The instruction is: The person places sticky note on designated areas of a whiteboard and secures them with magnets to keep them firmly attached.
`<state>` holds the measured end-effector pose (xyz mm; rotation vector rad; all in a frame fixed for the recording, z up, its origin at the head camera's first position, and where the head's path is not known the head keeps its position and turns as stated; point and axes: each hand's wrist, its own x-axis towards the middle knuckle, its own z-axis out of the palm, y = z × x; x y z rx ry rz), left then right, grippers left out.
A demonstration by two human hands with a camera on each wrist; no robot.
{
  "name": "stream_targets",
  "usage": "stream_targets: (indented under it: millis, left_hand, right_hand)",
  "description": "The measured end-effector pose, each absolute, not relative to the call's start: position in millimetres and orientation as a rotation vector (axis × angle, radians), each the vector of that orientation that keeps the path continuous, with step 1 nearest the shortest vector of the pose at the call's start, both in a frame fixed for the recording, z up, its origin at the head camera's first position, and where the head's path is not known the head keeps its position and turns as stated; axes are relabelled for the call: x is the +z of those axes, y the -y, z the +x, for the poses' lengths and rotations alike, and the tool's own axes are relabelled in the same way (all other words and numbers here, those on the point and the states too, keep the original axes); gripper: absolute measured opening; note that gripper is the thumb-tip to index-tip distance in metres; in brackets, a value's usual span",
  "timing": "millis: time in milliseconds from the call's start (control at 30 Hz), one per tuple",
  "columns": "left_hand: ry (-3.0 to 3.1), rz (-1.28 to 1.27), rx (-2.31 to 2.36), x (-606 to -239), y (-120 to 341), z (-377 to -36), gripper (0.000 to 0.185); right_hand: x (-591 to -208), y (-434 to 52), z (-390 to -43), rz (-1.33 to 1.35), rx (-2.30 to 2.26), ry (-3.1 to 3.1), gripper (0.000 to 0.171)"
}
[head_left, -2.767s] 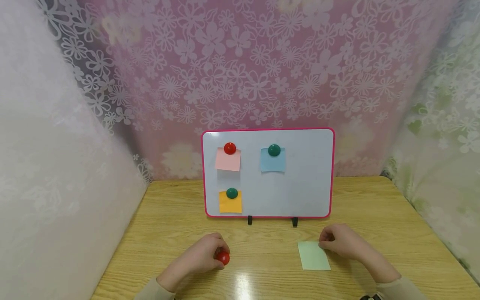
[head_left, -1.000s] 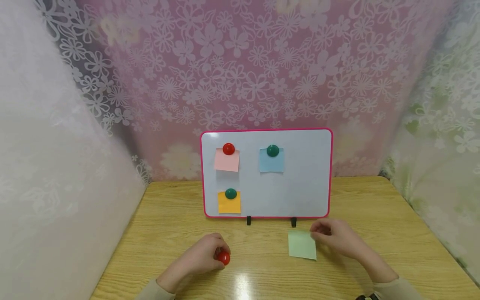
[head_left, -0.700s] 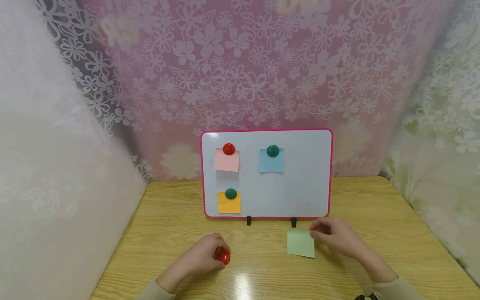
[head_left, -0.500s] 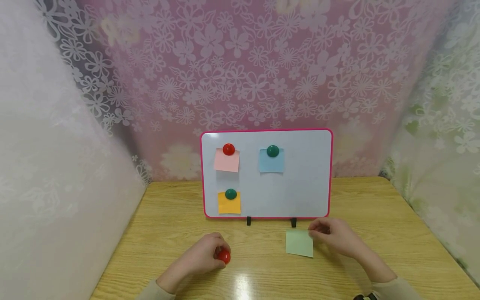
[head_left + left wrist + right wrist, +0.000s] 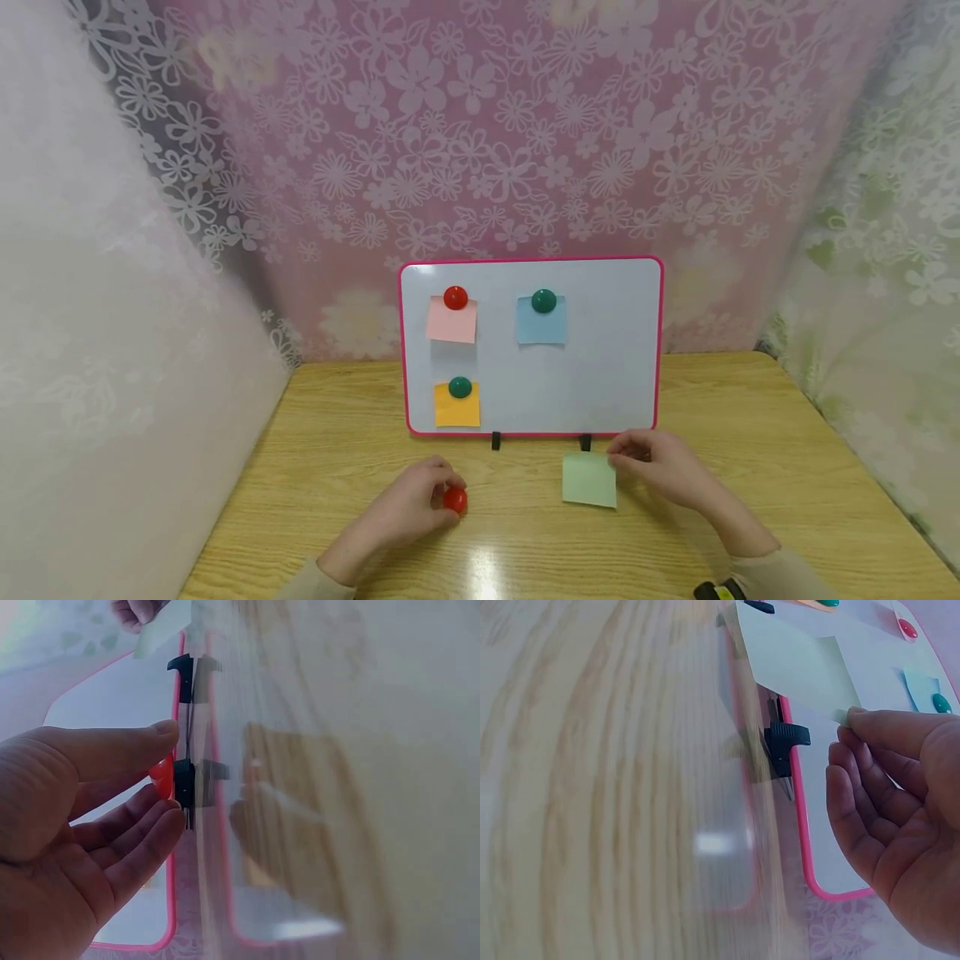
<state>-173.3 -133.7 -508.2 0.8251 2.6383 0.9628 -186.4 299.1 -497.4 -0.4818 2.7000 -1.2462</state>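
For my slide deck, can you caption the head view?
Right hand pinches a green note, left hand holds a red magnet, before a whiteboard.

Two bare hands are visible: the left hand and the right hand. No rings or gloves show on either hand. Each forearm ends in a long sleeve of plain beige fabric: the left sleeve and the right sleeve, both cut off by the lower frame edge. A dark band with a yellow mark sits at the right wrist, partly out of view.
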Motion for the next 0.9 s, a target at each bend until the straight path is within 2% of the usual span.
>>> stream_targets:
  millis: [900]
  left_hand:
    - [-2.7,0.844,1.196,-509,115,-178,0.034]
  right_hand:
    - [-499,-281,-195,-0.441,-1.335,-2.665,0.018]
